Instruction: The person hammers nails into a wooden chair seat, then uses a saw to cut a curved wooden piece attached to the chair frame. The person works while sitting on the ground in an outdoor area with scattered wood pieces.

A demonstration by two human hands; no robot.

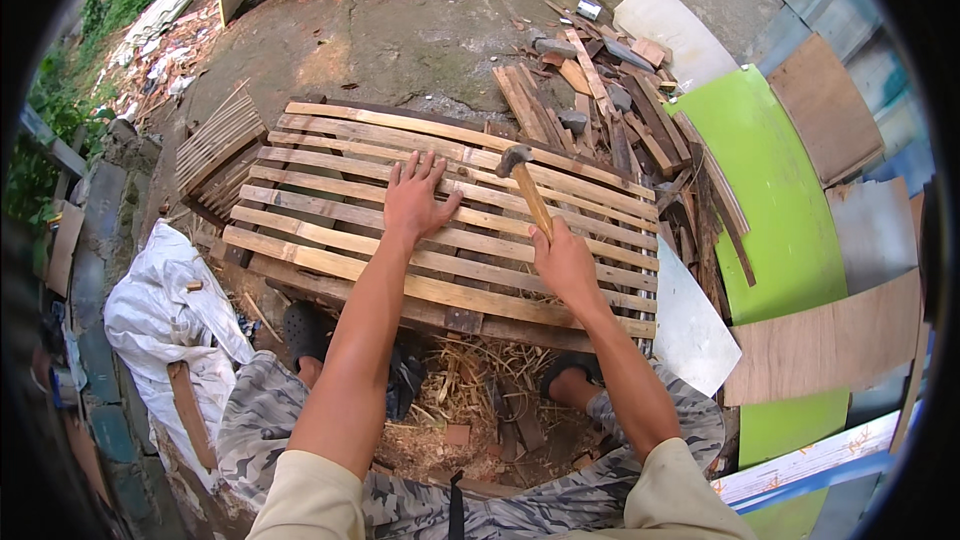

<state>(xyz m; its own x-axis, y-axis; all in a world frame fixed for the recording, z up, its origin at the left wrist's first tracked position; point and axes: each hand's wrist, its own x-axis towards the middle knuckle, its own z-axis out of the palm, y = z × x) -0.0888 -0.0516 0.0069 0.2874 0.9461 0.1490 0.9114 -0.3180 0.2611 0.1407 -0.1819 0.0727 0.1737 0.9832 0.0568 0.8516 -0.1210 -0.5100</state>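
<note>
In front of me lies a slatted bamboo panel, its long pale strips running left to right with gaps between them over darker cross pieces. My left hand rests palm down across the middle strips, fingers spread. A hammer with a wooden handle and a dark metal head is gripped low on its handle by my right hand. The hammer head is over the upper strips, right of my left hand; whether it touches them I cannot tell.
A smaller slatted piece stands at the panel's left. Scrap wood is heaped at the far right, beside a green sheet. A white sack lies at the left, near a block wall. Shavings cover the ground between my feet.
</note>
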